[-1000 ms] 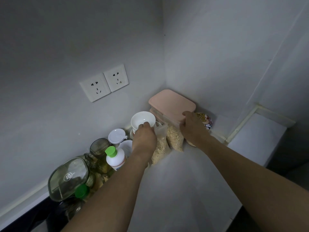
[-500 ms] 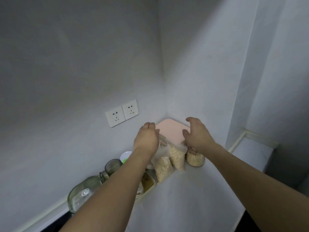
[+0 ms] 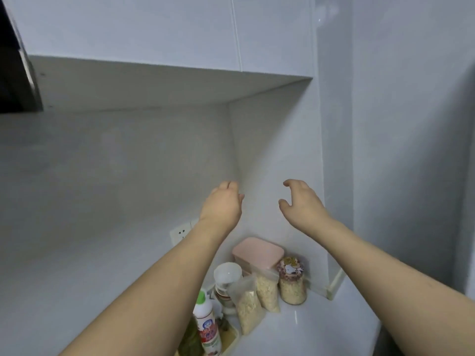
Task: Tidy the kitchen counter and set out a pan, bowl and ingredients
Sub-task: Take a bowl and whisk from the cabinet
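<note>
Both my hands are raised in the air well above the counter corner, holding nothing. My left hand (image 3: pixel 223 204) has loosely curled fingers; my right hand (image 3: pixel 302 201) has relaxed, spread fingers. Below them in the corner stand a pink-lidded container (image 3: pixel 258 250), a stack of white bowls (image 3: pixel 227 274), two clear bags of oats (image 3: pixel 257 296) and a jar of oats with a patterned lid (image 3: pixel 291 281). A white bottle with a green cap (image 3: pixel 205 322) stands to the left, partly behind my left forearm.
A white wall cabinet (image 3: pixel 167 34) hangs overhead, its underside above my hands. A wall socket (image 3: pixel 181 233) shows beside my left forearm. A dark hood edge (image 3: pixel 15 62) is at the top left. White counter (image 3: pixel 308 335) stretches to the right.
Both hands have lifted off the bowls, bags and pink container and risen into the air. The view has tilted upward, bringing the wall cabinet into sight.
</note>
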The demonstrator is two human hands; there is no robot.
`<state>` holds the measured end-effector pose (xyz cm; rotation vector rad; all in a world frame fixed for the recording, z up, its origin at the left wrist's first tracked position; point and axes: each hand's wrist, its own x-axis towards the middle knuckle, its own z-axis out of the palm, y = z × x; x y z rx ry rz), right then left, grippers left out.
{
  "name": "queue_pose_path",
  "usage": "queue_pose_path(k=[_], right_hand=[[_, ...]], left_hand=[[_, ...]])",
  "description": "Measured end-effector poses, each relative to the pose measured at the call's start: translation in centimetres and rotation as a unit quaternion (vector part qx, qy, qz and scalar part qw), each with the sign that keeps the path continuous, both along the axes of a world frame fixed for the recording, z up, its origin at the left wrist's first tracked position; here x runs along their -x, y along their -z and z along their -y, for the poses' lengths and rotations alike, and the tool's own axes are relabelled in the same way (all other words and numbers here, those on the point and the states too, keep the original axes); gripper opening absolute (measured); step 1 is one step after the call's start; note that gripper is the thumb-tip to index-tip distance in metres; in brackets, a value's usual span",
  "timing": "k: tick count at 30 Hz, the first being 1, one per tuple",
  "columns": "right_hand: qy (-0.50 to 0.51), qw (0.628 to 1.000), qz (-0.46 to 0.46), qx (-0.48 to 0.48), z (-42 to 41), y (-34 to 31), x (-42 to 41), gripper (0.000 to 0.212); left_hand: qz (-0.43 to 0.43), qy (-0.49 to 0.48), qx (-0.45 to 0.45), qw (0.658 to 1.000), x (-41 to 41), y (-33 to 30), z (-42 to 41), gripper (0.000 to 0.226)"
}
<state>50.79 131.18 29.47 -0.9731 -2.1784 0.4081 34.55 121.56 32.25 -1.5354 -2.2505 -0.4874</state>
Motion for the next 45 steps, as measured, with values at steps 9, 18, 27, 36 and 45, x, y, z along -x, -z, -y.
queue_pose_path(k=[9,18,27,36,45], right_hand=[[0.037,0.994,-0.039,-0.091,2.7,-9.0,-4.0,0.052],[0.037,0.98,-0.045,-0.189,3.2,-19.0,-4.9,0.051],[-0.015,0.982,-0.089,-0.168,-0.5,-26.2,-1.7,0.055],[-0.111,0.965,-0.158,-0.179,-2.6,-31.3,1.6,0.053],[-0.167,0.953,-0.166,-0.19,-2.5,-31.4,3.8,0.039]], left_hand=[[-0.158,0.096,-0.087,0.979,-4.8,-11.7,2.3,0.034],[-0.305,0.122,-0.177,0.928,-5.9,-23.3,2.6,0.03],[-0.424,0.062,-0.203,0.88,-3.7,-32.2,1.8,0.023],[-0.52,-0.045,-0.186,0.832,-3.1,-39.7,0.8,0.031],[-0.513,-0.097,-0.106,0.846,-4.5,-41.5,0.0,0.033]])
